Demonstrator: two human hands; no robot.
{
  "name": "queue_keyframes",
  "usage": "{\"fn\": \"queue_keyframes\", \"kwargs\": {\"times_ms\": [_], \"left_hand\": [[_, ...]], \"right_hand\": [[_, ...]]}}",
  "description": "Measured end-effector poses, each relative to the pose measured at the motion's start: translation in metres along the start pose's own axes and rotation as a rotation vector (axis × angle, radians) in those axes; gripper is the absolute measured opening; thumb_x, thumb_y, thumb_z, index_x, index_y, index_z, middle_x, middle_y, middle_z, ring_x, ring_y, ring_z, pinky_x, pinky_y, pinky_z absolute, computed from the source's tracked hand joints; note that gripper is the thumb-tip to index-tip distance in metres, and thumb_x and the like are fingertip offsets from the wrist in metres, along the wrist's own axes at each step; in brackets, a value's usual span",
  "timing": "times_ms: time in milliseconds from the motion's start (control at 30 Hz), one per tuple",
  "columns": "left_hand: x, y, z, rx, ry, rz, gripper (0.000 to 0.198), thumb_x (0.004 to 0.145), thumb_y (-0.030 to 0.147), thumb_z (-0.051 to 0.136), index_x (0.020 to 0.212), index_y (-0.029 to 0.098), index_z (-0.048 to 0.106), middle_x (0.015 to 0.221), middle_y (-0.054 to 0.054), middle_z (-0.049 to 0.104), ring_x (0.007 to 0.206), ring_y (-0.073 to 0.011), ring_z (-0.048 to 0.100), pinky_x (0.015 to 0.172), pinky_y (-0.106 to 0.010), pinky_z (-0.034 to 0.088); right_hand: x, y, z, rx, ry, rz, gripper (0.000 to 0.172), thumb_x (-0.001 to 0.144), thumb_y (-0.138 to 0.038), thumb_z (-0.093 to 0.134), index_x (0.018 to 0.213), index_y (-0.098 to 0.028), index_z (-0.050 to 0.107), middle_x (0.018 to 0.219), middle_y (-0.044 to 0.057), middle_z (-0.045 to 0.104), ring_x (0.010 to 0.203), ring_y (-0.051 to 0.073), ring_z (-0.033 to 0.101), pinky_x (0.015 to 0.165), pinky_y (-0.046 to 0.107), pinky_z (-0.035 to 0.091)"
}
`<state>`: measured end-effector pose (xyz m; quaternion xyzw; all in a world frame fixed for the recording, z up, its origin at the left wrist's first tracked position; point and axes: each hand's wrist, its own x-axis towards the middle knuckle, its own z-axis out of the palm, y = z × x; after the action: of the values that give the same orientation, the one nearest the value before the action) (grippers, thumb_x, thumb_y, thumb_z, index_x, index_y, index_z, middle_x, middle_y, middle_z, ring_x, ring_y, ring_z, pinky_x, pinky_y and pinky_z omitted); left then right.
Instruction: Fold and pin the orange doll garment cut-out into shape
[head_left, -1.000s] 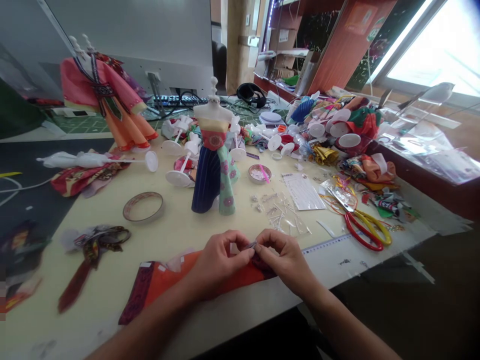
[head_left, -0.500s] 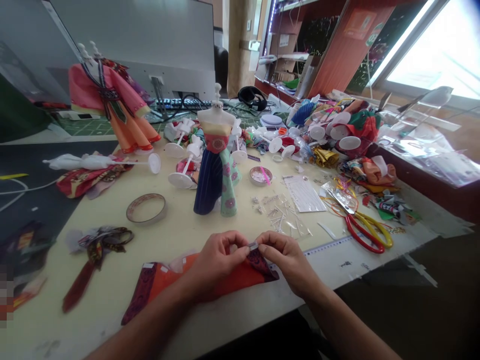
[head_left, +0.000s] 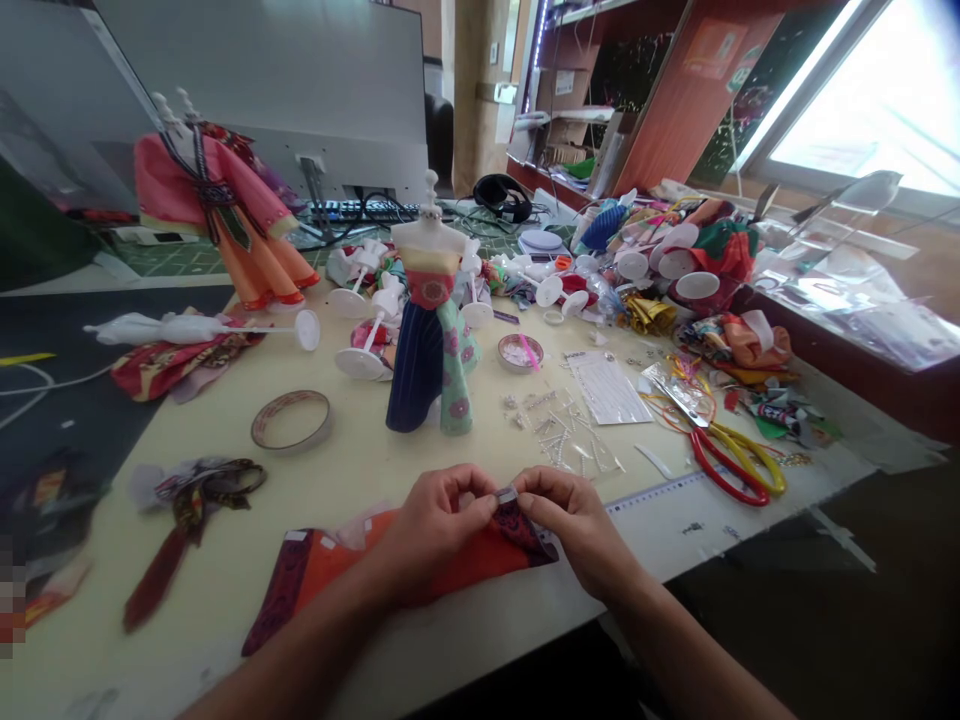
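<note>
My left hand [head_left: 431, 530] and my right hand [head_left: 574, 528] meet low in the middle of the view. Between their fingertips, a small silvery strip [head_left: 508, 495] sits on the corner of an orange and dark maroon patterned cloth [head_left: 420, 565]. Both hands pinch that corner, and the cloth lies under my wrists on the pale table [head_left: 225, 560]. A dressed white mannequin stand [head_left: 431, 340] in a navy and green skirt rises beyond my hands, out of reach of my fingers.
A roll of tape [head_left: 291, 420] lies left, with dark ribbon scraps [head_left: 191, 510] nearer me. Red and yellow scissors [head_left: 731, 465] and a ruler [head_left: 660, 492] lie right. Clear bead packets [head_left: 559, 430], a small dish [head_left: 520, 352], white stands and fabric scraps crowd the back.
The strip and cloth corner have risen between my fingers since the oldest frame, and the maroon corner now shows. My hands have barely moved in the last half second.
</note>
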<state>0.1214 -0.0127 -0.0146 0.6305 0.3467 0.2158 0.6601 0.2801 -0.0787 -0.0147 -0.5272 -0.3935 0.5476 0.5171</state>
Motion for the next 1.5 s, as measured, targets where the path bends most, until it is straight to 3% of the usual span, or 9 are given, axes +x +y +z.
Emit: {"fn": "queue_keyframes", "kwargs": {"times_ms": [167,233,300,400,500,967,1233,1500], "left_hand": [[0.000,0.001,0.001,0.076,0.002,-0.003,0.018,0.080,0.031,0.054,0.078,0.015,0.062,0.070,-0.002,0.061,0.065,-0.0139,0.054,0.062,-0.024,0.042],[0.000,0.000,0.002,0.162,0.066,0.049,0.016,0.081,0.030,0.053,0.081,0.016,0.062,0.072,-0.002,0.062,0.066,-0.0143,0.055,0.062,-0.025,0.043],[0.000,-0.001,0.004,0.314,0.232,0.220,0.012,0.079,0.025,0.054,0.085,0.018,0.061,0.080,-0.003,0.063,0.074,-0.0164,0.057,0.068,-0.027,0.044],[-0.002,-0.002,0.007,0.583,0.472,0.612,0.009,0.076,0.016,0.058,0.084,0.019,0.061,0.084,-0.003,0.062,0.083,-0.0184,0.056,0.083,-0.035,0.041],[-0.003,-0.005,0.009,0.771,0.499,0.797,0.011,0.077,0.012,0.059,0.083,0.020,0.064,0.078,-0.002,0.063,0.079,-0.0175,0.054,0.089,-0.038,0.038],[-0.004,-0.005,0.010,0.781,0.401,0.750,0.009,0.080,0.015,0.057,0.081,0.020,0.064,0.076,-0.001,0.066,0.075,-0.0169,0.056,0.089,-0.039,0.037],[-0.003,-0.004,0.011,0.730,0.386,0.656,0.010,0.081,0.017,0.055,0.076,0.022,0.063,0.071,0.000,0.066,0.069,-0.0161,0.056,0.086,-0.038,0.039],[-0.002,-0.005,0.013,0.668,0.383,0.594,0.012,0.081,0.018,0.054,0.073,0.021,0.063,0.064,0.001,0.063,0.066,-0.0155,0.054,0.083,-0.037,0.040]], "right_hand": [[-0.001,0.001,0.001,-0.019,0.029,-0.027,0.016,0.072,-0.028,0.066,0.067,-0.014,0.061,0.059,-0.003,0.054,0.055,0.007,0.044,0.052,0.019,0.033],[-0.001,0.003,0.002,-0.008,0.054,-0.027,0.017,0.072,-0.029,0.066,0.066,-0.014,0.060,0.058,-0.003,0.053,0.053,0.007,0.043,0.050,0.019,0.032],[-0.001,0.004,0.003,0.011,0.082,-0.025,0.018,0.072,-0.030,0.065,0.066,-0.015,0.059,0.056,-0.003,0.052,0.051,0.007,0.043,0.049,0.019,0.032],[-0.002,0.004,0.005,0.000,0.121,-0.039,0.019,0.074,-0.032,0.064,0.066,-0.016,0.057,0.055,-0.003,0.051,0.049,0.007,0.042,0.047,0.019,0.032],[-0.004,0.004,0.006,-0.080,0.139,-0.074,0.019,0.076,-0.033,0.062,0.068,-0.017,0.058,0.057,-0.002,0.053,0.050,0.008,0.044,0.046,0.020,0.034],[-0.008,0.001,0.010,-0.442,0.171,-0.370,0.012,0.079,-0.019,0.053,0.068,-0.018,0.058,0.064,-0.001,0.057,0.061,0.012,0.053,0.060,0.024,0.042],[-0.006,0.002,0.010,-0.452,0.164,-0.370,0.012,0.078,-0.017,0.053,0.067,-0.019,0.057,0.064,-0.001,0.056,0.061,0.012,0.052,0.060,0.024,0.042],[-0.004,0.003,0.009,-0.322,0.132,-0.230,0.012,0.076,-0.024,0.056,0.067,-0.018,0.059,0.062,-0.001,0.055,0.057,0.011,0.049,0.053,0.023,0.040]]}}
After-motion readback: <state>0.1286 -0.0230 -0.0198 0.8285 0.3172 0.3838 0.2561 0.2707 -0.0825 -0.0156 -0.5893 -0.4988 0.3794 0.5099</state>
